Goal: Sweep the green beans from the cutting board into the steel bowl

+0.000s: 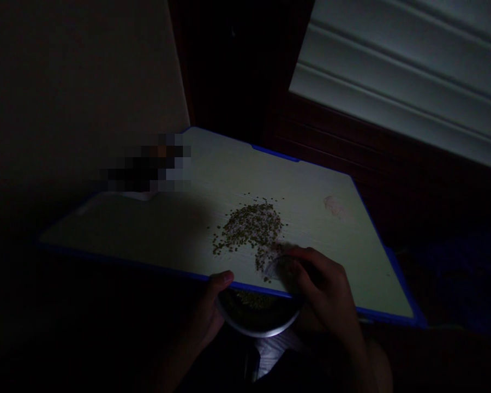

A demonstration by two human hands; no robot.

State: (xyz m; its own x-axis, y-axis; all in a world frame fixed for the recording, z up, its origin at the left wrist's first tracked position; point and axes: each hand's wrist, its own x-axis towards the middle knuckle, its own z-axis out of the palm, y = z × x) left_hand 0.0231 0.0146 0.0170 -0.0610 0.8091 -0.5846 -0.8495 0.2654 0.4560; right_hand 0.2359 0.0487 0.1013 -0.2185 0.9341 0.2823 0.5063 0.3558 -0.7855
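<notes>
A loose pile of small greenish-brown seeds or grains [251, 224] lies on a pale, blue-edged tabletop [311, 188]. Its near end trails toward the front edge. There my right hand [325, 281] is closed, fingers bent, on a clear curved piece [275, 265] touching the grains; its kind is too dim to make out. Below the edge is a round metal bowl [265, 332] with more of the grains inside. My left hand [215, 305] is closed around the bowl's left side, its thumb lying over the table edge and its other fingers mostly hidden.
A pixelated patch [147, 169] covers something at the table's back left corner. A small pinkish smear or pile [334, 207] is at the right of the tabletop. Behind stand a wall [85, 71] and a white slatted panel [405, 65]. The room is very dark.
</notes>
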